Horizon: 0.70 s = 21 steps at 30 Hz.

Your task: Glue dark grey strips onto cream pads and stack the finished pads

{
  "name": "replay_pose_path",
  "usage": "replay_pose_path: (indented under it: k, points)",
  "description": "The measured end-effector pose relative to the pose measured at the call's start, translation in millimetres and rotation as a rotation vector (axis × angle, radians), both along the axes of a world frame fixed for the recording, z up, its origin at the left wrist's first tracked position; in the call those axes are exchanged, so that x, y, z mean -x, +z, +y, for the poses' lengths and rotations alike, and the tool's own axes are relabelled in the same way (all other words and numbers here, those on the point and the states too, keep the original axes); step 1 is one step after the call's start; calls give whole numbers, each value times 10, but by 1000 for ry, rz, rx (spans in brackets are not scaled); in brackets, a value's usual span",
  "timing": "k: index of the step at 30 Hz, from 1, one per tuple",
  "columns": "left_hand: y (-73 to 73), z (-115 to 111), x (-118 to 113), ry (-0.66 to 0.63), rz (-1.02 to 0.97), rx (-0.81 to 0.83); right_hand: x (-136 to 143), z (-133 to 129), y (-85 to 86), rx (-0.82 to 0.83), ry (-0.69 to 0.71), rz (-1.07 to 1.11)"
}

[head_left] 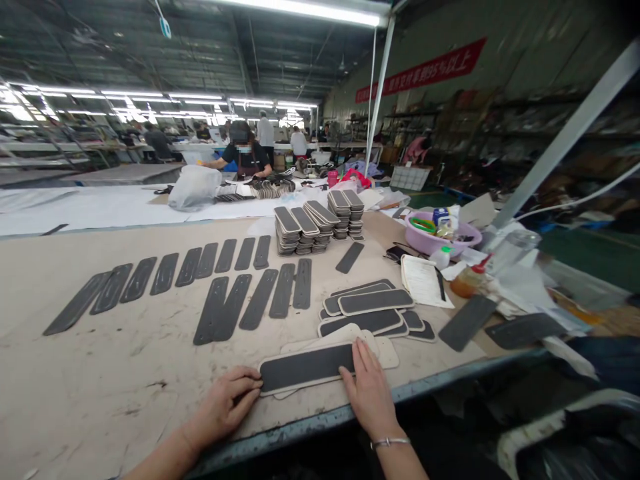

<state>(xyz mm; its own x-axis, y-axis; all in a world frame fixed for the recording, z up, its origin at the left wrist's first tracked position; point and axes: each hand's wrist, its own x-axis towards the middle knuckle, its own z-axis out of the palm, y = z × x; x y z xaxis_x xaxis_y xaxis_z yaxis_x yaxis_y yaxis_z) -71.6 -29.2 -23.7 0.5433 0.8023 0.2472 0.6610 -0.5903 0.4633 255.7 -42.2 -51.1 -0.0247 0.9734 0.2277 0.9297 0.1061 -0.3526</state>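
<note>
On the red banner [421, 71] I can read "95%" with Chinese characters; those at its left end are too faint for me. The notepad [425, 281] carries writing too small to read. On the bench [125, 373], near its edge, my left hand [227, 405] pinches the left end of a dark panel [306, 370] with a pale border, while my right hand [369, 389] lies flattened on its right end, hiding that corner. Pale panels [387, 352] beneath it are mostly covered. The tub's [419, 241] contents overlap, hard to make out.
</note>
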Motion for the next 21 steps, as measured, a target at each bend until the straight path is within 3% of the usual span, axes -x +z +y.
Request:
replay_pose_path:
  k: [5,14,19,21]
  points:
    - [-64,9,-36,52,-5,22,-35,65,59,-42,-113,209]
    - [-29,58,-73,202,-41,274,-68,189,213,3,-256,718]
    - [-111,122,-14,311,-40,245,-167,116,361,94,-103,999]
    - [-55,148,10,294,-40,182,-174,34,434,54,-68,1031]
